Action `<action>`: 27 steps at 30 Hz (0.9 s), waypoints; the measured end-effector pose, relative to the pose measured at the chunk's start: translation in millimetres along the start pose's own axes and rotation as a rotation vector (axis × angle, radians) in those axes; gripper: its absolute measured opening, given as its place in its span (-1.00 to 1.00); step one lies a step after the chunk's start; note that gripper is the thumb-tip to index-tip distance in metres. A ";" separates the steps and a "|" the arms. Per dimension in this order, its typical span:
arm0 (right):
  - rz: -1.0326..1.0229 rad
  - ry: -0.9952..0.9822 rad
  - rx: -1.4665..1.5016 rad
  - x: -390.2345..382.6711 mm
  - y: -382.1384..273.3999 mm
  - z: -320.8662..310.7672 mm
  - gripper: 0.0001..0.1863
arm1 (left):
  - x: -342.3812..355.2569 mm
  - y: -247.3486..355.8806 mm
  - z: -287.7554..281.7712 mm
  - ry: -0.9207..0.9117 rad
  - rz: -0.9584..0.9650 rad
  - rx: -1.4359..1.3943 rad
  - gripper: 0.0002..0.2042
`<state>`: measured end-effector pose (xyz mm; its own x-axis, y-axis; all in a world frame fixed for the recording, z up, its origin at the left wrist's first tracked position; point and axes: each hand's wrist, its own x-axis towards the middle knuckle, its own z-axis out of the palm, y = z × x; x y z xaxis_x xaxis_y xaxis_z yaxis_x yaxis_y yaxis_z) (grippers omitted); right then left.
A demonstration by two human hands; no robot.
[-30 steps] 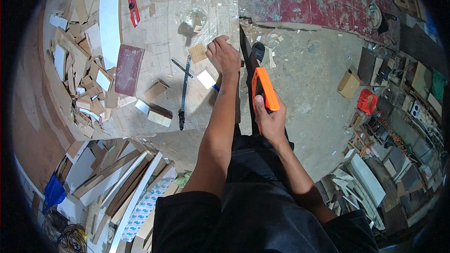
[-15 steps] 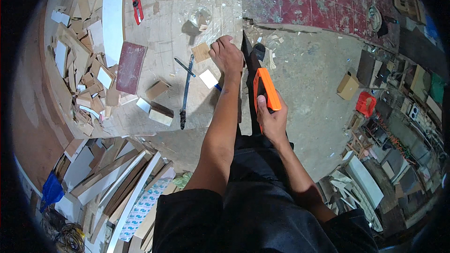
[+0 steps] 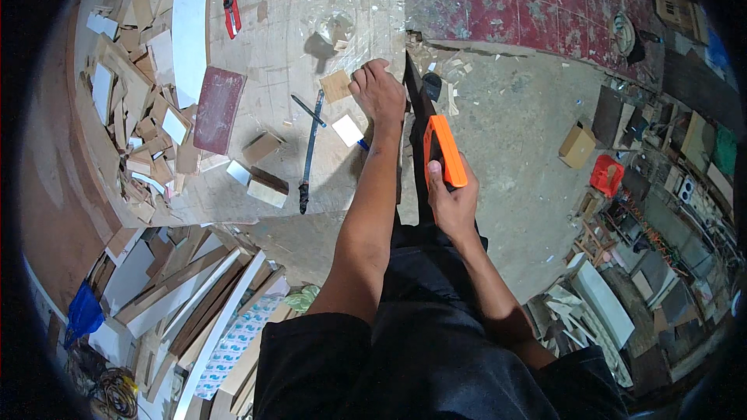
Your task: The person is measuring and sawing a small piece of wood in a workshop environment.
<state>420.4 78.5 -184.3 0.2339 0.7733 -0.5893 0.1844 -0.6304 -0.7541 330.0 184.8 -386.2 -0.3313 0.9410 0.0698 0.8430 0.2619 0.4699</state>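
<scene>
My right hand [image 3: 454, 196] is wrapped round the orange handle of a hand saw [image 3: 443, 148]. The dark saw blade [image 3: 418, 93] points away from me, along the right edge of the wooden worktable [image 3: 272, 47]. My left hand [image 3: 379, 96] is curled at that same edge, just left of the blade. Whatever lies under its fingers is hidden. A thin square of wood [image 3: 336, 86] lies beside its fingertips, and a white-faced offcut [image 3: 347, 131] sits near the wrist. Left of my forearm are a long dark bar [image 3: 312, 152] and a pen [image 3: 308, 110].
A red utility knife [image 3: 231, 5], a maroon board [image 3: 219, 111] and small blocks [image 3: 267, 187] lie on the table. A pile of offcuts [image 3: 140, 105] covers its left side. Boards [image 3: 202, 295] lean below. Right are a concrete floor [image 3: 513, 155] and a red container [image 3: 606, 176].
The saw handle has moved very slightly toward me, and the blade's angle has shifted a little. My left hand stays in place at the table edge.
</scene>
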 end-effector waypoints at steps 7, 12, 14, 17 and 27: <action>0.009 -0.061 -0.069 2.8 -8.3 -3.4 -0.73 | -1.2 -2.1 0.3 0.003 0.007 -0.024 -0.77; 0.010 -0.091 -0.032 14.8 -15.6 4.1 -0.76 | 1.7 -6.5 6.5 0.034 0.034 0.015 -0.75; 0.006 -0.074 -0.022 23.7 -24.6 9.6 -0.76 | 0.8 -4.4 7.2 0.041 0.040 0.004 -0.75; 0.075 -0.043 0.009 34.3 -32.9 12.2 -0.70 | -1.2 -3.1 5.6 0.015 0.020 -0.010 -0.74; 0.016 -0.069 -0.079 15.2 -31.3 4.9 -0.60 | 0.8 -8.6 8.0 0.049 0.028 0.103 -0.80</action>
<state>413.5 110.3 -171.1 0.1720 0.7641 -0.6217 0.2563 -0.6441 -0.7207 325.9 185.0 -397.2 -0.3255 0.9371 0.1257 0.8903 0.2591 0.3745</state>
